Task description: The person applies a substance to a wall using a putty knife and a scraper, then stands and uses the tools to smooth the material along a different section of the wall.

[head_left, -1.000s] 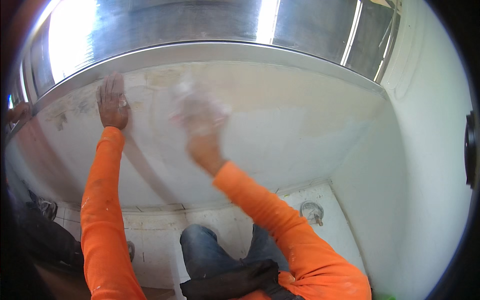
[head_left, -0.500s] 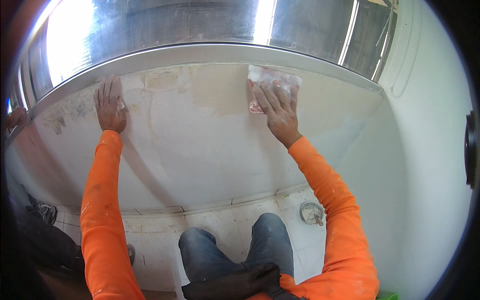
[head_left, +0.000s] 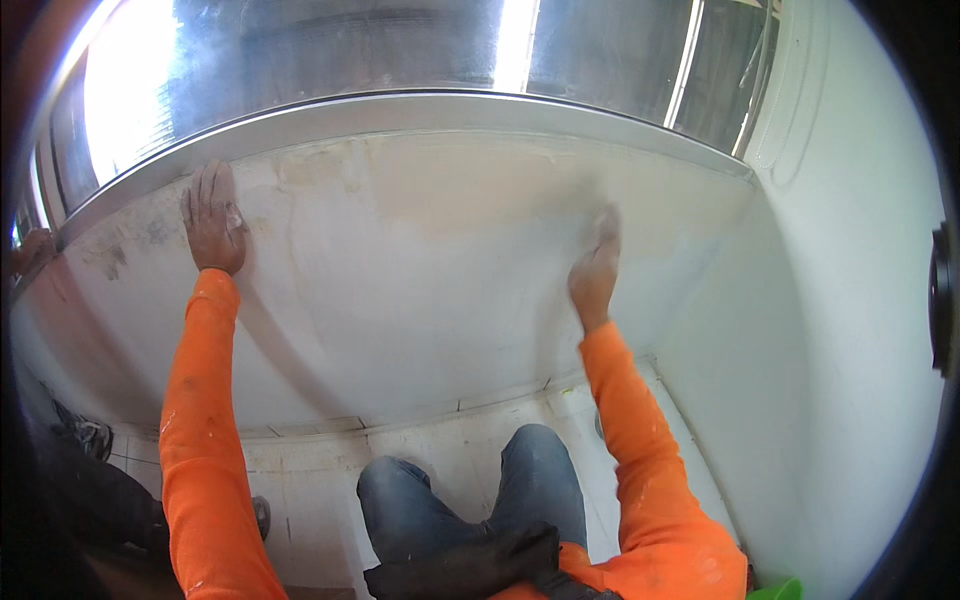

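Low wall: pale panel (head_left: 400, 330) below a long window (head_left: 350, 60), a grey metal window frame (head_left: 440, 117) running between them from 10 to 1 o'clock.
Edge at 9 o'clock: another person's hand (head_left: 35, 250), beside the frame's end.
Dark leg: a second person's trousers (head_left: 95, 490) at 8 o'clock, a shoe (head_left: 95, 438) just above.
Smudges: dark marks (head_left: 112, 260) on the panel, left of the worker's nearer hand.
Left hand: between 9 and 10 o'clock, the worker's left hand (head_left: 213, 225) lies palm to the panel, fingers straight and pointing up, gripping nothing; the orange sleeve (head_left: 205, 420) reaches up to it.
Beige patch: dull beige patch (head_left: 450, 185) at 12 o'clock, along the panel's top, spreading toward 2 o'clock.
Knees: blue jeans (head_left: 540, 465) at 6 o'clock, over pale floor tiles (head_left: 310, 500).
Right hand: between 2 and 3 o'clock, the right hand (head_left: 598, 250) is blurred at the beige area, fingers upward; how far they open, or whether they hold anything, cannot be told.
Side wall: white wall (head_left: 850, 330) at 3 o'clock.
Corner: something green (head_left: 780, 590) between 4 and 5 o'clock.
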A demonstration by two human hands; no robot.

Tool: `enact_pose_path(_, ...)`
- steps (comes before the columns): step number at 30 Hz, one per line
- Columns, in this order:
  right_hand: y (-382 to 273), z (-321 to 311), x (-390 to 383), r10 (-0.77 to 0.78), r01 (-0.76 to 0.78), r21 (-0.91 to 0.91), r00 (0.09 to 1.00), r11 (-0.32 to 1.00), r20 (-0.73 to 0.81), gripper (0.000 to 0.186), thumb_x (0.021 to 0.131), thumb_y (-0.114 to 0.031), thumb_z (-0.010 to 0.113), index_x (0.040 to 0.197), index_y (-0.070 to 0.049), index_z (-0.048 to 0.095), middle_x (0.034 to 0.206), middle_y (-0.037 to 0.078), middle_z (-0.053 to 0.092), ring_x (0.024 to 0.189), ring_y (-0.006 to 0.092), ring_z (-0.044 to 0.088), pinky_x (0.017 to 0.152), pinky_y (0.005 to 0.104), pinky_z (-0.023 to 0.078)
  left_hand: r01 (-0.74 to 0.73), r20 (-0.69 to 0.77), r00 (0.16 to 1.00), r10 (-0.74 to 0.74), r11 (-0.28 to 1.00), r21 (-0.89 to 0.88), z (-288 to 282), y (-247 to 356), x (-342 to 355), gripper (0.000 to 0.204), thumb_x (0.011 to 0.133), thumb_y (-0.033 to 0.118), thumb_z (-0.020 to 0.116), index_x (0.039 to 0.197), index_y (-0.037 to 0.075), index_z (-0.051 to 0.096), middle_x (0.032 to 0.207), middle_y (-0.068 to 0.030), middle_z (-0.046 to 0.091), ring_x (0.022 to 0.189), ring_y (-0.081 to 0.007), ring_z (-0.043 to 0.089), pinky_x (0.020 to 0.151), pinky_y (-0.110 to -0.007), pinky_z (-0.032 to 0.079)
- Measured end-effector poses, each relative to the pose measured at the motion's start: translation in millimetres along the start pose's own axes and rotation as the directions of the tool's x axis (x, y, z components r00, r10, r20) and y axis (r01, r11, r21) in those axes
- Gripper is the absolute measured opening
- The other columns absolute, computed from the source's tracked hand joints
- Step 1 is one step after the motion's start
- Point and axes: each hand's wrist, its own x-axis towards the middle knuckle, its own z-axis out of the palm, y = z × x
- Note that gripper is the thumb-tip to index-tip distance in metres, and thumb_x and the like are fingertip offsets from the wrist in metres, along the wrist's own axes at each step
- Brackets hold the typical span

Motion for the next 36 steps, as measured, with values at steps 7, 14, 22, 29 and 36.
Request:
enact_pose_path(7, -81, 102, 47, -0.080, 0.076, -0.028, 0.975, 0.997, -0.208, 0.056, 0.095, -0.008, 0.049, 0.148, 0.003, 0.033, 0.154, 0.025, 0.030, 0.146, 0.0410, 0.022, 0.119, 0.0482, 0.019, -0.030, -0.056, 0.998, 0.027, 0.999, -0.043, 3, -7, -2, 0.051, 0.097, 0.019, 0.036, 0.147, 0.010, 0.042, 0.150, -0.0085, 0.044, 0.141, -0.0319, 0.035, 0.118, -0.048, 0.020)
enact_pose_path(14, -235, 176, -52, -0.293, 0.314, 0.004, 0.882, 0.949, 0.368, 0.062, 0.091, -0.010, 0.051, 0.151, -0.004, 0.035, 0.155, 0.021, 0.033, 0.145, 0.0363, 0.028, 0.117, 0.0532, 0.018, -0.044, -0.106, 0.994, 0.034, 0.995, -0.090, -6, 4, 4, 0.051, 0.096, 0.019, 0.037, 0.147, 0.010, 0.043, 0.149, -0.0091, 0.045, 0.141, -0.0316, 0.036, 0.118, -0.047, 0.021)
enact_pose_path(22, -110, 49, 20, -0.629, 0.711, -0.227, 0.698, 0.666, 0.341, 0.062, 0.087, -0.032, 0.062, 0.146, -0.023, 0.047, 0.151, 0.005, 0.044, 0.138, 0.0258, 0.040, 0.114, 0.0638, 0.018, -0.045, -0.074, 0.996, 0.042, 0.998, -0.043, -5, -8, -1, 0.053, 0.095, 0.017, 0.038, 0.147, 0.011, 0.042, 0.150, -0.0088, 0.043, 0.142, -0.0305, 0.035, 0.118, -0.047, 0.021)
enact_pose_path(29, -32, 25, 82, -0.685, 0.825, -0.334, 0.565, 0.456, 0.460, 0.059, 0.082, -0.014, 0.066, 0.140, -0.020, 0.054, 0.144, 0.003, 0.051, 0.133, 0.0253, 0.046, 0.118, 0.0567, 0.019, -0.044, -0.108, 0.994, 0.028, 0.989, -0.140, -7, 2, 6, 0.056, 0.092, 0.013, 0.042, 0.148, 0.011, 0.041, 0.150, -0.0072, 0.043, 0.142, -0.0306, 0.034, 0.118, -0.047, 0.021)
enact_pose_path(36, -34, 12, -63, -0.672, 0.860, 0.083, 0.330, 0.503, 0.663, 0.059, 0.090, -0.022, 0.060, 0.147, -0.017, 0.044, 0.149, 0.008, 0.045, 0.141, 0.0316, 0.037, 0.118, 0.0575, 0.023, -0.030, -0.105, 0.994, 0.023, 0.997, -0.072, -4, -4, -3, 0.055, 0.093, 0.013, 0.041, 0.148, 0.011, 0.041, 0.152, -0.0069, 0.042, 0.143, -0.0311, 0.033, 0.119, -0.048, 0.020)
